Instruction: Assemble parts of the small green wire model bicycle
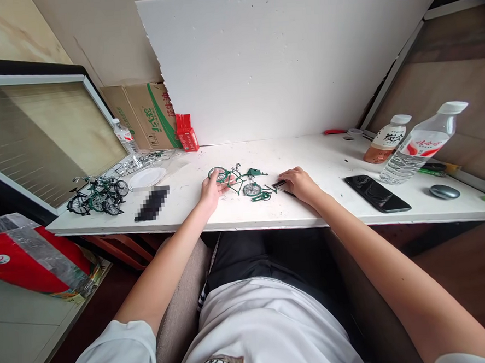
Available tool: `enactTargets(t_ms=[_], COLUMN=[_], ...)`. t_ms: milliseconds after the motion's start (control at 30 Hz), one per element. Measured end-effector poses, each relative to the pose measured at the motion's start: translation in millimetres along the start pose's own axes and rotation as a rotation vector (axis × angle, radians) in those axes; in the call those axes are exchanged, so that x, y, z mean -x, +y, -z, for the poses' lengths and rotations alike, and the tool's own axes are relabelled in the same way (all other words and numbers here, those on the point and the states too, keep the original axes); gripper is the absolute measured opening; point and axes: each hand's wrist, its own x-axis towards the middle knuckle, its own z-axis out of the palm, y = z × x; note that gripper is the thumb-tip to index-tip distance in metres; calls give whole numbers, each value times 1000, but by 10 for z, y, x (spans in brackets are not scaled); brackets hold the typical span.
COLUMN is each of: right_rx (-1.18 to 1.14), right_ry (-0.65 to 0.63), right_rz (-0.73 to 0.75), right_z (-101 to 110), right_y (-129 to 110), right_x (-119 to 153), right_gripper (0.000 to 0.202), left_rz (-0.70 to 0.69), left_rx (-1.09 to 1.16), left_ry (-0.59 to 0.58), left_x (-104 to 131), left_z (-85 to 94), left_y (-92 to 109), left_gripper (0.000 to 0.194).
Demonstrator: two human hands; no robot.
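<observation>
A small green model bicycle (238, 180), partly put together, lies on the white table (269, 215) in front of me. My left hand (211, 191) rests at its left end, fingers touching the front wheel (218, 174). My right hand (299, 182) lies to the right of the model, its fingers closed on a small dark tool (279, 184). A loose green part (261, 197) sits between the hands, near the second wheel (252, 189).
Several finished green model bicycles (97, 194) stand at the table's left end, beside a white plate (146, 178) and clear bags of parts (137, 163). A red carton (187, 133), black phone (377, 193), two bottles (421, 144), and a grey mouse (444, 191) lie around.
</observation>
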Motion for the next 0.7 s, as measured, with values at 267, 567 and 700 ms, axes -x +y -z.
enactTargets(t_ms=[267, 567, 700], right_rx=[67, 125, 99], right_ry=[-16, -12, -13], right_rz=[-71, -88, -106], right_z=[101, 75, 78], right_y=[-146, -153, -134], right_x=[-6, -15, -15], right_gripper=[32, 39, 36], left_rz=[-42, -66, -65], left_rx=[-72, -160, -159], left_ry=[-105, -127, -138], left_x=[100, 115, 135], left_z=[-27, -51, -68], left_y=[-13, -30, -19], left_gripper=[36, 28, 28])
